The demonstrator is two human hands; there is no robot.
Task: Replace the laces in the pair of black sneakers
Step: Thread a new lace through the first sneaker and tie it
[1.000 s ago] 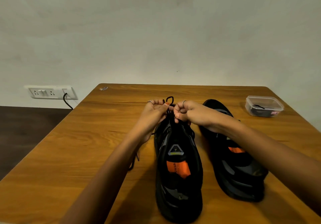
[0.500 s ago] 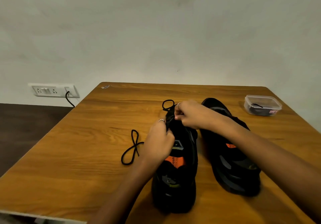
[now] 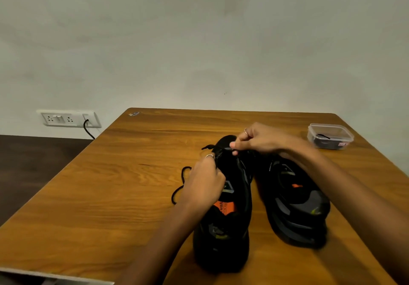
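Both hands (image 3: 205,178) pinch lace (image 3: 180,185) atop left sneaker (image 3: 225,207) (slack trails left).

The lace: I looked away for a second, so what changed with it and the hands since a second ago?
The left hand came back from the toe to the near sneaker's middle, and the lace it was pulling now trails on the table beside it. The right hand stays pinching at the toe. The other sneaker and the box are unmoved.
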